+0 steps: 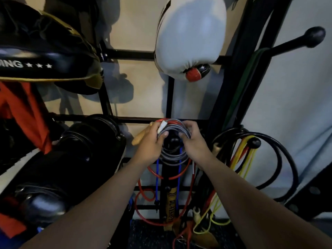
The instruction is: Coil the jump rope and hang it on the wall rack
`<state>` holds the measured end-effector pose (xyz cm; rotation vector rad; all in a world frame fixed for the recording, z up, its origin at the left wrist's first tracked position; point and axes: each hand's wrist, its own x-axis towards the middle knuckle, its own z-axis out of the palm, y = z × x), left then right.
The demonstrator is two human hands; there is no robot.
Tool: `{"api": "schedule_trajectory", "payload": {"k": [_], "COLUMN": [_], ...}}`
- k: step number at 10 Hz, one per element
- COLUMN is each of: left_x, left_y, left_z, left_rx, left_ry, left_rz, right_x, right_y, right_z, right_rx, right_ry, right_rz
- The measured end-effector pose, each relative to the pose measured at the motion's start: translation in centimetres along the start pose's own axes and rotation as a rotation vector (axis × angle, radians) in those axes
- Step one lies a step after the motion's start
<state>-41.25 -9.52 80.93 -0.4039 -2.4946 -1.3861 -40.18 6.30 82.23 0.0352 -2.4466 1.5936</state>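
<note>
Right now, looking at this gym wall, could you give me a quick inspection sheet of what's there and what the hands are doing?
Surface: black wall rack of bars and knobbed pegs against a pale wall; dark floor below.
Job's things: grey jump rope, coiled, held around the knob of the centre peg.
Clutter: white boxing glove hanging above; black padded gear at left; red cloth.
Grippers: left hand and right hand each grip a side of the coil with curled fingers.
Cables: red rope, blue cord, yellow ropes and black rope hanging on pegs.
Surroundings: grey curtain at right.
</note>
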Motion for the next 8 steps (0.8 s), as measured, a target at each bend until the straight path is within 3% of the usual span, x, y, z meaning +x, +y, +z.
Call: {"api": "schedule_trajectory", "payload": {"k": [3, 5, 8], "left_x": [0.3, -0.1, -0.8], "left_y": [-1.8, -1.6, 1.3], "left_z": [0.5, -0.7, -3.8], "left_rx": [-0.204, -0.183, -0.283], "left_ry": [-0.111, -0.135, -0.175], "left_rz": [-0.164, -0.134, -0.130], "right_x": [0.5, -0.1, -2.2], "right_y": [0.3, -1.3, -5.4], "right_z": [0.2, -1.3, -3.6], "right_rx": [0.063, 0.210, 0.188], "right_ry": [-0.064, -0.166, -0.157], "right_rz": [0.097, 0.199, 0.164]}}
